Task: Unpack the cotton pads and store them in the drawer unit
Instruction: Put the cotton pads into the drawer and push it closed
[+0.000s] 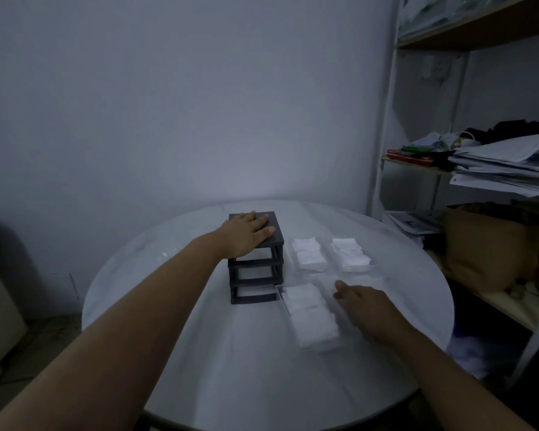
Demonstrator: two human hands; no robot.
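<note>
Head view: a round white table [231, 353] stands against a plain pale wall [168, 104] in dim light. Toward the far middle of the table is the dark grey drawer unit [257, 279], upright, with its three slots showing as open frames. The left hand [246, 234] lies flat on the unit's top, palm down, fingers straight and slightly spread, gripping nothing.

To the right of the unit, white cotton pads fill three clear trays. The near tray of pads [311, 315] lies just beside the unit's bottom corner and runs toward the camera. Two more lie farther back, side by side: the back left tray of pads [308, 255] just right of the unit's upper part, and the back right tray of pads [350, 255] beside it, a narrow gap between them.

The right hand [366, 306] is low over the table just right of the near tray, back upward, thumb and fingers reaching forward and to the left. It is blurred; the fingers look loose and apart with nothing in them, and I cannot tell whether they touch the tray or the table.

At the right edge stands a pale shelf rack [383, 150] bearing a stack of papers [504, 169] and, lower, a brown paper bag [492, 250].
</note>
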